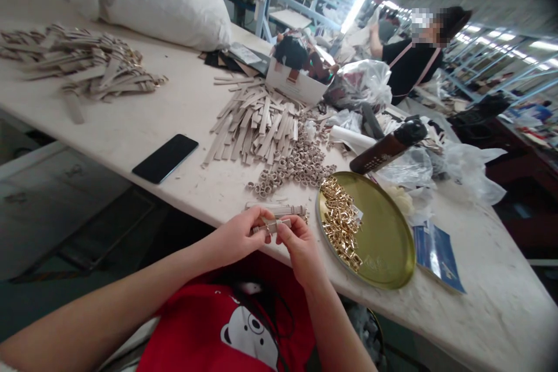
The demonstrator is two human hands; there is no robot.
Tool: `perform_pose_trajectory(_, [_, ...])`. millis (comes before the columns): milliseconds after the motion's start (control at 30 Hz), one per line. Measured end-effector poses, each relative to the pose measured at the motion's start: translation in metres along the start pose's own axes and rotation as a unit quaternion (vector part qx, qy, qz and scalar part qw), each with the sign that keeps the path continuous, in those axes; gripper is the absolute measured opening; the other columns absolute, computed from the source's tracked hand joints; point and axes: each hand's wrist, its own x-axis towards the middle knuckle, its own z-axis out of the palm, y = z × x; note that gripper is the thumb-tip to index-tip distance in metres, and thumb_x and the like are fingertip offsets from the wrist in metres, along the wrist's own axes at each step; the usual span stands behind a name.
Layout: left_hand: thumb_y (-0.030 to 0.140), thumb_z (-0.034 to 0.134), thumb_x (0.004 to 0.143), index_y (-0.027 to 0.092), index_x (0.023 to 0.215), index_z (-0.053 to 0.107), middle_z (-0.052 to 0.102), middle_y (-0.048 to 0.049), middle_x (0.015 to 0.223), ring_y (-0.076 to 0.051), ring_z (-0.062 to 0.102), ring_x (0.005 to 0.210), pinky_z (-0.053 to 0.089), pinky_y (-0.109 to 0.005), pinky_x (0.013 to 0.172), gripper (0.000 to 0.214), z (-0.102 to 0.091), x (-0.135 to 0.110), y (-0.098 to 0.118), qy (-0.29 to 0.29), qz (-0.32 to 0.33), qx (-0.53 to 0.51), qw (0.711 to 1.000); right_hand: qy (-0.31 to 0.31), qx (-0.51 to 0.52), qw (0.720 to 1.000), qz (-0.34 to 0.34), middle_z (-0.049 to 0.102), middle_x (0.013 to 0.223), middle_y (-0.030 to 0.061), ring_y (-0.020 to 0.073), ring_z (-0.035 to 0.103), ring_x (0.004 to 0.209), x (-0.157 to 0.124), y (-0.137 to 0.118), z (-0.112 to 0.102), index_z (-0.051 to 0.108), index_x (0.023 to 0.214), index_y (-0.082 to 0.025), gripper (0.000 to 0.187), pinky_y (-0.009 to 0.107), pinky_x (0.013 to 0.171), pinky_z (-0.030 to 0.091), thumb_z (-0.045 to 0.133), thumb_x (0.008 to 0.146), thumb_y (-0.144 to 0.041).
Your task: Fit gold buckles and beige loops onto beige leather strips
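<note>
Close to the table's front edge, my left hand (244, 235) pinches a short beige strap (274, 225) with a bit of gold metal on it. My right hand (300, 245) closes its thumb and fingers on the strap's other end. Just behind my fingers lie a few finished-looking beige straps (279, 209). Beyond them spreads a heap of small beige loops (290, 170), beside a pile of loose flat strips (257, 119). To the right, gold buckles (340, 218) fill the left side of a round gold-coloured tray (390, 244).
A black phone (165, 158) lies on the table (183, 104) at left. Behind it are straps with buckles (100, 64) and a large white sack (148, 0). A dark bottle (387, 145), plastic bags (361, 81), a box (296, 84) and a blue packet (438, 256) stand around. Another person (414, 58) works behind.
</note>
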Motion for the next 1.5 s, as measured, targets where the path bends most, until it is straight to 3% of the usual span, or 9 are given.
perform_pose_trajectory(233, [0.023,0.047,0.075,0.018,0.094,0.042,0.059,0.0034,0.067,-0.009,0.05,0.054,0.034,-0.018,0.048,0.02,-0.001,0.005,-0.009,0.017,-0.039,-0.017,0.999,-0.008,0.025,0.999,-0.032,0.059,0.067,-0.0013,0.0105,0.052,0.062,-0.005,-0.002,0.004,0.06,0.078,-0.019,0.028,0.024,0.063,0.041,0.052,0.08,-0.045])
perform_pose_trajectory(333, [0.029,0.05,0.075,0.018,0.095,0.043,0.057,0.0049,0.064,-0.009,0.049,0.052,0.033,-0.018,0.047,0.024,0.0,0.006,-0.01,0.029,-0.044,0.018,0.998,-0.016,0.104,0.994,0.028,0.057,0.065,-0.0031,0.0083,0.05,0.058,-0.005,-0.001,0.001,0.057,0.069,-0.019,0.021,0.022,0.06,0.04,0.06,0.076,-0.039])
perform_pose_trajectory(500, [0.033,0.052,0.076,0.019,0.09,0.047,0.056,0.0055,0.058,-0.011,0.051,0.053,0.035,-0.02,0.05,0.02,0.0,0.007,-0.005,0.029,-0.059,0.116,0.991,-0.077,0.186,0.968,0.153,0.057,0.067,-0.0027,0.0072,0.048,0.058,-0.003,0.005,-0.001,0.06,0.087,-0.019,0.028,0.019,0.056,0.038,0.068,0.068,-0.039])
perform_pose_trajectory(700, [0.044,0.054,0.074,0.018,0.08,0.055,0.06,0.0013,0.07,-0.014,0.052,0.063,0.036,-0.022,0.054,0.027,-0.001,0.008,-0.006,0.037,-0.067,0.183,0.98,-0.093,0.221,0.953,0.188,0.055,0.063,-0.0034,0.007,0.046,0.056,-0.004,0.01,-0.006,0.057,0.071,-0.017,0.027,0.019,0.055,0.037,0.076,0.06,-0.032])
perform_pose_trajectory(800, [0.047,0.055,0.073,0.017,0.082,0.057,0.059,0.0014,0.068,-0.013,0.052,0.062,0.037,-0.021,0.053,0.031,-0.004,0.003,-0.007,-0.006,-0.084,0.1,0.991,-0.079,0.213,0.962,0.153,0.053,0.064,-0.0031,0.0082,0.046,0.058,-0.006,0.009,-0.006,0.054,0.07,-0.017,0.027,0.021,0.059,0.039,0.073,0.062,-0.034])
perform_pose_trajectory(967, [0.041,0.059,0.071,0.015,0.087,0.057,0.057,0.0024,0.067,-0.01,0.049,0.057,0.036,-0.019,0.05,0.031,-0.004,-0.008,-0.005,-0.043,-0.098,-0.032,0.994,0.06,0.059,0.996,0.006,0.047,0.065,-0.0054,0.0089,0.044,0.058,-0.014,0.009,0.001,0.048,0.073,-0.02,0.025,0.022,0.058,0.039,0.068,0.067,-0.034])
perform_pose_trajectory(1100, [0.039,0.058,0.072,0.015,0.086,0.058,0.056,0.0029,0.063,-0.011,0.049,0.055,0.038,-0.02,0.051,0.027,0.004,-0.015,-0.007,-0.017,-0.082,0.0,0.996,0.08,-0.102,0.989,-0.072,0.047,0.068,-0.0039,0.0101,0.043,0.058,-0.024,0.009,0.0,0.049,0.092,-0.021,0.024,0.022,0.055,0.037,0.061,0.074,-0.033])
perform_pose_trajectory(1233, [0.038,0.055,0.075,0.015,0.093,0.059,0.06,0.0014,0.067,-0.013,0.054,0.06,0.042,-0.021,0.056,0.029,0.008,-0.019,-0.009,-0.042,-0.073,-0.011,0.996,0.069,-0.246,0.96,-0.111,0.048,0.064,-0.0035,0.0108,0.043,0.056,-0.031,0.011,-0.005,0.052,0.086,-0.02,0.014,0.023,0.053,0.035,0.055,0.079,-0.032])
perform_pose_trajectory(1500, [0.034,0.051,0.077,0.014,0.091,0.062,0.064,-0.0011,0.07,-0.015,0.059,0.067,0.043,-0.023,0.063,0.026,0.01,-0.02,-0.015,-0.039,-0.06,0.019,0.997,0.114,-0.21,0.966,-0.103,0.047,0.062,-0.0044,0.0107,0.045,0.055,-0.037,0.018,0.008,0.048,0.084,-0.02,0.017,0.022,0.052,0.036,0.051,0.082,-0.036])
